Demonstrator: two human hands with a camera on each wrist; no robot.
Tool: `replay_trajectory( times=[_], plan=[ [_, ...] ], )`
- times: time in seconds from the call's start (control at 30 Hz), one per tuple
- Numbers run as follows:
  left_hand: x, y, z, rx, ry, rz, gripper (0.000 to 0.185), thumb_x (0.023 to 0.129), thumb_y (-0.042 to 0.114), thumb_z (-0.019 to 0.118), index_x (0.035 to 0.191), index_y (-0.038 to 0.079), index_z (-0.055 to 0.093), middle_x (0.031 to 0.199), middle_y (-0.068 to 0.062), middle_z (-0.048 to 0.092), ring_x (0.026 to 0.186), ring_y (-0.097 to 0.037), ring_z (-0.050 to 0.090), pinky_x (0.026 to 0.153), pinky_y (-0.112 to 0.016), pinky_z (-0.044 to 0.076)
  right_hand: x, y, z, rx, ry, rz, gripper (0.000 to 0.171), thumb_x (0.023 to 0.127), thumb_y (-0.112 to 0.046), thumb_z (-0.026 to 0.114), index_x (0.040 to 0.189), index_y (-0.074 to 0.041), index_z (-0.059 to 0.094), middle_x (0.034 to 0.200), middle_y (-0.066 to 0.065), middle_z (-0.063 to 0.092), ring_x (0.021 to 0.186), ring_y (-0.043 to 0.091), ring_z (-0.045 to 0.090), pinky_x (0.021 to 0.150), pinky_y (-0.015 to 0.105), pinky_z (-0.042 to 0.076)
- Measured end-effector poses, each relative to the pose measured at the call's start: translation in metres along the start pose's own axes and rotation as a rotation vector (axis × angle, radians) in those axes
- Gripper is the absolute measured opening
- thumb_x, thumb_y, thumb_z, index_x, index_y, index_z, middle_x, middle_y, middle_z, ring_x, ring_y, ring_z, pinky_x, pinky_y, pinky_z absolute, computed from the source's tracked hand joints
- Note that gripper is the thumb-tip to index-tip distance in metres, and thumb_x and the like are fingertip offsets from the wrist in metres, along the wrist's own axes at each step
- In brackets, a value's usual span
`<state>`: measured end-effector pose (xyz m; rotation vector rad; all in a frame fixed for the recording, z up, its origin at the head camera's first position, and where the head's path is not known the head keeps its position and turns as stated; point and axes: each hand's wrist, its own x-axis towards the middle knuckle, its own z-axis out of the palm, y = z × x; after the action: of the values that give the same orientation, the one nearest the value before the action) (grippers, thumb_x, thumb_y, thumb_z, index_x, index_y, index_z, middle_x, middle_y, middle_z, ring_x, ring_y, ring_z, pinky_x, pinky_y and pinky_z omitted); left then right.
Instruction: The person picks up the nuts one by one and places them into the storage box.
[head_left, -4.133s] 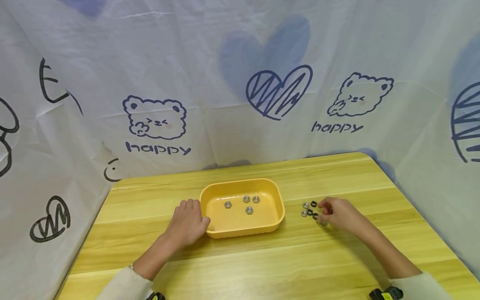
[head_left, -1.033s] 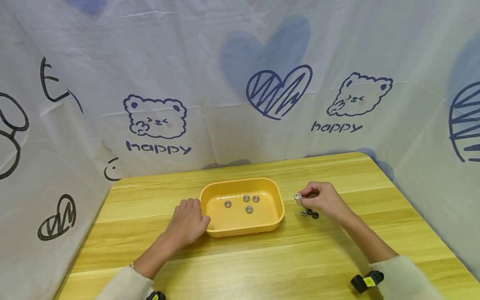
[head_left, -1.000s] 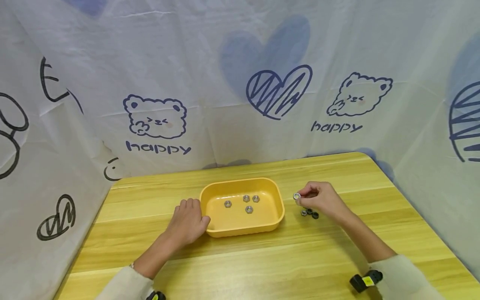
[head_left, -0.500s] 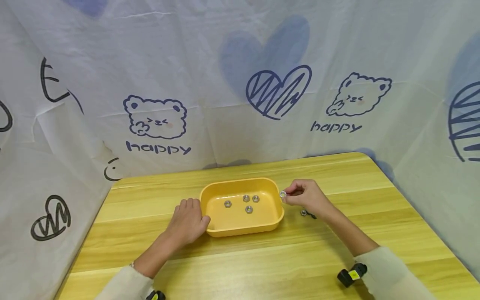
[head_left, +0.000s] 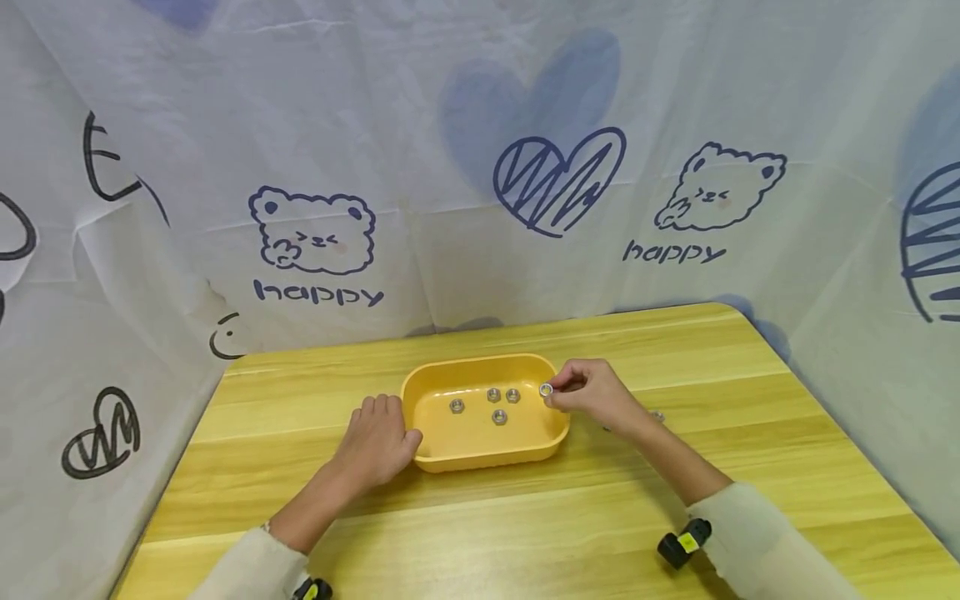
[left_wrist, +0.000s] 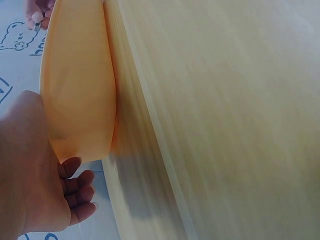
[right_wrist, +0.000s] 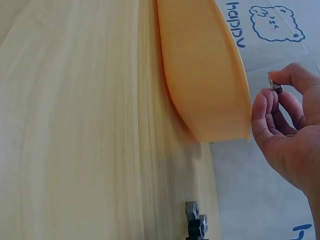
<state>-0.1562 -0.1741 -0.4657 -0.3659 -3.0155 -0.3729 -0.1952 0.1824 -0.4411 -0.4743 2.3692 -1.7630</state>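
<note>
A yellow plastic tray [head_left: 487, 461] stands mid-table with several silver hex nuts [head_left: 499, 417] lying apart on its floor. My left hand [head_left: 378, 442] grips its left end, thumb over the rim. The left wrist view shows that hand's fingers [left_wrist: 80, 192] curled beside the tray's end wall. Over the right end of the tray, my right hand [head_left: 596, 396] pinches a silver hex nut [head_left: 546, 389] between thumb and fingertips. The right wrist view shows the held nut [right_wrist: 275, 86] above rim height. Several loose nuts [right_wrist: 192, 210], some black, lie right of the tray, mostly hidden by my right forearm.
The wooden table [head_left: 480, 533] ends at a white cloth backdrop [head_left: 420, 125] printed with bears and hearts, which also hangs at both sides. A black wrist device [head_left: 684, 543] sits below my right forearm.
My right hand has picked up a silver nut from the loose group and carried it left, from beside the tray to over its right end. The left hand has stayed put.
</note>
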Motion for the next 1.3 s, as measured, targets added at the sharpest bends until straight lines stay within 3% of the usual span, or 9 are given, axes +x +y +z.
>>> replay_trajectory(
  times=[0.3,0.63,1.3],
  plan=[
    [0.000,0.002,-0.005,0.016,-0.016,-0.004,0.022,0.092,0.024,0.051,0.091,0.003,0.048,0.087,-0.010,0.043,0.082,-0.028,0.036,0.074,-0.036,0.028,0.007,-0.003,0.008,-0.003,-0.018,0.021,0.024,0.084,-0.010,0.080,0.100,0.004,0.071,0.096,0.009,0.075,0.083,0.012,0.071,0.076,0.024,0.060],
    [0.001,-0.001,-0.003,0.011,-0.027,-0.010,0.025,0.093,0.027,0.051,0.093,0.002,0.050,0.088,-0.010,0.044,0.083,-0.028,0.037,0.075,-0.037,0.029,0.020,-0.009,0.029,-0.062,-0.054,0.018,0.019,0.082,-0.011,0.081,0.096,0.000,0.073,0.091,0.006,0.075,0.075,0.015,0.068,0.074,0.041,0.060],
    [0.001,0.001,-0.004,0.036,-0.026,-0.001,0.026,0.094,0.027,0.051,0.094,0.002,0.050,0.087,-0.010,0.044,0.082,-0.028,0.037,0.074,-0.037,0.029,0.037,-0.008,0.049,-0.075,-0.065,0.023,0.017,0.083,-0.011,0.079,0.095,-0.002,0.072,0.092,0.007,0.075,0.075,0.015,0.067,0.076,0.041,0.060]
  ],
)
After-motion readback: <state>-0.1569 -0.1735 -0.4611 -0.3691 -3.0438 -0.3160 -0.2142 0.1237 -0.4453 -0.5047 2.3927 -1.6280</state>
